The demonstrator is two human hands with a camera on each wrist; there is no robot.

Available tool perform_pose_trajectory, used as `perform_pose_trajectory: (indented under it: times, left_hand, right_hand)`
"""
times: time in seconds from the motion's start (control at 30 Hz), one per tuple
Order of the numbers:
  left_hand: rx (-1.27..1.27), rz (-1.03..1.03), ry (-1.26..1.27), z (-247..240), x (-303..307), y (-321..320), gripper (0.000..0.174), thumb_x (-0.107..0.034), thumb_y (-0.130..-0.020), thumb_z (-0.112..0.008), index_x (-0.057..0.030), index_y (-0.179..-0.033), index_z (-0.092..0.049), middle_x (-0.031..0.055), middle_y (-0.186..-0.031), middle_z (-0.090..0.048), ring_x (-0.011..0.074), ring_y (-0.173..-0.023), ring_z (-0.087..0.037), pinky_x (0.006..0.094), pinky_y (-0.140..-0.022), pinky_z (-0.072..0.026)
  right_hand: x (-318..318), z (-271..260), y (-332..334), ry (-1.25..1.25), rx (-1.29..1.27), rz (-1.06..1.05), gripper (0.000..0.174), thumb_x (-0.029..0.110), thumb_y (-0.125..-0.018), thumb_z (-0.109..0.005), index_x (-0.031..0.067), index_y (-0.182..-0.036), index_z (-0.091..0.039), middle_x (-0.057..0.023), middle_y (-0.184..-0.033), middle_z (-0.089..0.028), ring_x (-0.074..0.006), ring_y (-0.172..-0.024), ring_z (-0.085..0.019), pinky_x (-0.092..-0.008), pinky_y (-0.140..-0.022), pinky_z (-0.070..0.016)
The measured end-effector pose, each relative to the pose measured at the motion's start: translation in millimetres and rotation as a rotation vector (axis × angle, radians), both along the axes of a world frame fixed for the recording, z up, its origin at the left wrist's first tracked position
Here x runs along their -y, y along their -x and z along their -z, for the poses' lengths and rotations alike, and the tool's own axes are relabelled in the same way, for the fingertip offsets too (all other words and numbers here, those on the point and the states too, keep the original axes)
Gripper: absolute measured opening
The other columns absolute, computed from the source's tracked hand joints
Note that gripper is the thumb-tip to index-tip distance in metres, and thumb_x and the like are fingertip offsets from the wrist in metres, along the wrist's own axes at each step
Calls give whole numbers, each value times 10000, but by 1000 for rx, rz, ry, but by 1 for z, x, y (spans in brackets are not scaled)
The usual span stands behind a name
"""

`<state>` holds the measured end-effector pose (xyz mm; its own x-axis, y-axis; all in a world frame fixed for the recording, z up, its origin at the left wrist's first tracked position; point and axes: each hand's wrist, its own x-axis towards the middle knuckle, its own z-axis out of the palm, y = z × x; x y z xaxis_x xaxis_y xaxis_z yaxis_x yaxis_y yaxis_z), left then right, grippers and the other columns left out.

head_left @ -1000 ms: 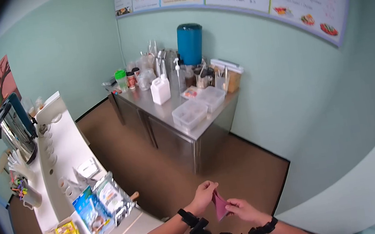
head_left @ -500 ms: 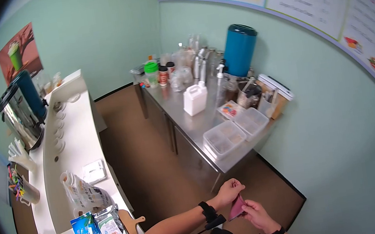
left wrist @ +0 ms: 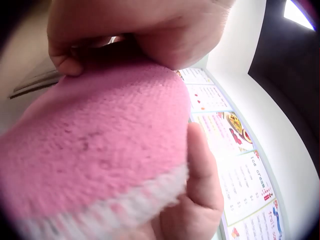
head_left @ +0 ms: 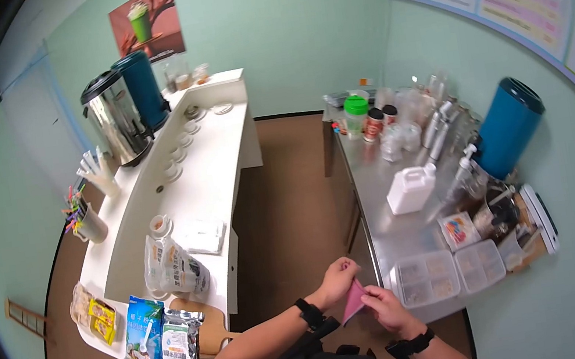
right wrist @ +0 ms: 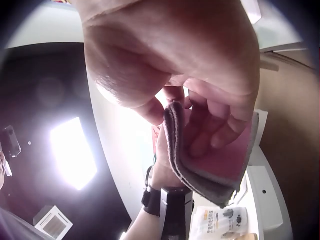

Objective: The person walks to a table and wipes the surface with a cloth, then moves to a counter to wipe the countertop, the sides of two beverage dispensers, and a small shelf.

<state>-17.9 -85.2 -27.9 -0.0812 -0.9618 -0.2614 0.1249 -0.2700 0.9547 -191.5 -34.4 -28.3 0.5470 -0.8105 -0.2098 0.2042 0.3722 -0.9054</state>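
A folded pink cloth [head_left: 354, 300] with a pale edge is held between both hands in front of the body. My left hand [head_left: 337, 283] pinches its upper corner, fingers curled. On the cloth's right side my right hand [head_left: 390, 309] grips the edge between thumb and fingers. The left wrist view shows the fuzzy pink face of the cloth [left wrist: 110, 125] up close, below the left hand [left wrist: 145, 25]. In the right wrist view the right hand [right wrist: 175, 55] holds the cloth [right wrist: 225, 160], whose layered grey-brown edge hangs down.
On the left, a white counter [head_left: 210, 183] bears packets, a wooden board [head_left: 209, 323], a steel urn [head_left: 116, 119] and cups. A steel table [head_left: 371, 189] on the right holds a white jug [head_left: 411, 189], lidded plastic boxes [head_left: 427, 279] and a blue container [head_left: 510, 125]. Brown floor [head_left: 284, 209] lies between.
The head view has swung left, so the counter and steel table now appear farther right. Both hands still hold the cloth.
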Motion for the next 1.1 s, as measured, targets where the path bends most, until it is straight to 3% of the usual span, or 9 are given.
perform_pose_trajectory:
  times: [0.1,0.17,0.43,0.6,0.87,1.1]
  left_hand:
    - [28,-83,-48,10,25,-27,176,-185,-917,-578,-17,-953,-617,37,-815,-605,105,-732,-554,258,-646,-464]
    - [20,-111,-73,20,46,-40,180,-187,-919,-576,-16,-957,-618,38,-816,-608,107,-734,-558,258,-647,-465]
    - [-27,-117,-21,47,169,-104,144,-177,-921,-555,-51,-920,-624,17,-784,-587,96,-691,-536,248,-621,-448]
    - [-34,-125,-51,37,244,-166,168,-189,-919,-573,-31,-939,-626,40,-799,-622,113,-721,-570,267,-650,-469]
    - [6,-260,-80,59,323,-253,187,-202,-928,-554,-35,-920,-638,29,-777,-597,109,-722,-555,272,-657,-466]
    - [-121,-506,-121,70,427,-316,221,-222,-929,-560,-18,-920,-643,48,-792,-613,129,-710,-565,295,-641,-476]
  right_hand:
    - [40,-9,-23,-43,23,-102,226,119,-1014,-499,-16,-1174,-584,-55,-1038,-629,-137,-974,-611,-327,-923,-500]
    - [68,0,-37,-78,47,-120,231,126,-1014,-507,-25,-1169,-588,-52,-1039,-626,-127,-974,-610,-303,-896,-506]
    - [189,16,-102,-178,98,-45,189,97,-1001,-525,-14,-1137,-597,-48,-1022,-623,-125,-954,-606,-305,-909,-497]
    - [266,0,-161,-184,89,-37,176,104,-1006,-516,0,-1124,-595,-55,-1026,-627,-139,-963,-613,-327,-910,-502]
    - [373,16,-241,-295,145,-88,164,126,-1012,-482,6,-1070,-576,-93,-1035,-632,-186,-997,-615,-369,-939,-491]
    - [496,13,-318,-212,18,-321,222,139,-963,-623,29,-1138,-542,-65,-1071,-599,-150,-975,-608,-344,-893,-522]
